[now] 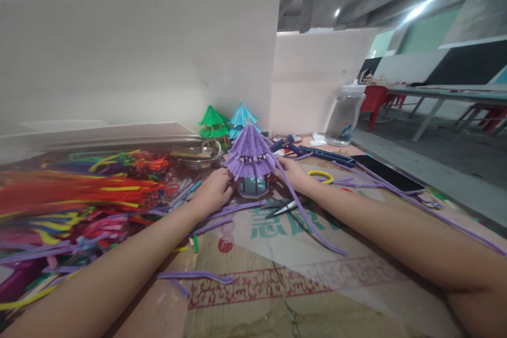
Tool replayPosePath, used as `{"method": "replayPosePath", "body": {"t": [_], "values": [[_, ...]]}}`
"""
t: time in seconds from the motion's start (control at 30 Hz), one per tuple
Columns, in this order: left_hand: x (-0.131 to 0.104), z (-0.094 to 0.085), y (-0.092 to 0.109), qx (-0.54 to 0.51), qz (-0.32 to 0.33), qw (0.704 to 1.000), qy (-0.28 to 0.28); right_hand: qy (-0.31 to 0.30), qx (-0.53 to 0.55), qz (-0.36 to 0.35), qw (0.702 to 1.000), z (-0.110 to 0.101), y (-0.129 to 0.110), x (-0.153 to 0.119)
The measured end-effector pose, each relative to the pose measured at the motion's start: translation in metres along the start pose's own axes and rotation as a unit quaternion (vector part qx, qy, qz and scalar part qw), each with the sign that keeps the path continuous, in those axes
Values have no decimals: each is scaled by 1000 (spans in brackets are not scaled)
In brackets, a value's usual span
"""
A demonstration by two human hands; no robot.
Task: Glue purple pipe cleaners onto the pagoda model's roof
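Observation:
A small pavilion model (252, 150) with a two-tiered roof of purple pipe cleaners stands upright in the middle of the table, its pale-blue lower part showing beneath the eaves. My left hand (216, 189) grips its left side, fingertips partly tucked under the roof. On the other side my right hand (293, 173) holds it too, with most fingers hidden behind the model. From the roof's right side a long purple pipe cleaner (303, 214) hangs down onto the cardboard. Scissors (284, 209) with a yellow handle lie under and beyond my right forearm.
Bundles of coloured pipe cleaners (79, 190) cover the left side. Behind stand a green pavilion (214, 122), a blue pavilion (242, 116) and a metal bowl (194, 157). On the right are a glue gun (291, 145), a phone (388, 173) and a water bottle (344, 116).

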State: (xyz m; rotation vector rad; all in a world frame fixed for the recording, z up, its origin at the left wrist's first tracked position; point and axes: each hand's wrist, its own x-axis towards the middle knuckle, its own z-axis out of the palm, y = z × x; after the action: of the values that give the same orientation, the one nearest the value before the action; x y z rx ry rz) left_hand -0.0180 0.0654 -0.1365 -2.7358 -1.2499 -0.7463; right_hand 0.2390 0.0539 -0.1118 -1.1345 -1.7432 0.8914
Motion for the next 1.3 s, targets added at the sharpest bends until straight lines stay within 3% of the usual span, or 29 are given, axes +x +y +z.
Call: {"method": "replayPosePath", "body": {"t": [0.3, 0.63, 0.8, 0.93, 1.1, 1.17, 1.3], "values": [[3, 1, -2, 9, -31, 999, 1, 49, 60, 15, 997, 2, 21, 11], [5, -1, 1, 34, -73, 997, -7, 20, 14, 15, 1000, 4, 9, 3], [7, -6, 4, 50, -95, 994, -8, 43, -9, -11, 999, -18, -12, 7], [7, -7, 4, 56, -96, 994, -13, -38, -62, -4, 997, -44, -42, 4], [6, -7, 3, 60, -94, 994, -16, -237, -183, -4, 954, -46, -70, -13], [5, -7, 3, 64, -96, 993, -18, -264, -208, -15, 942, -38, -76, -20], [4, -7, 3, 74, -104, 992, -24, -257, -154, 10, 954, -19, -83, -31]]}}
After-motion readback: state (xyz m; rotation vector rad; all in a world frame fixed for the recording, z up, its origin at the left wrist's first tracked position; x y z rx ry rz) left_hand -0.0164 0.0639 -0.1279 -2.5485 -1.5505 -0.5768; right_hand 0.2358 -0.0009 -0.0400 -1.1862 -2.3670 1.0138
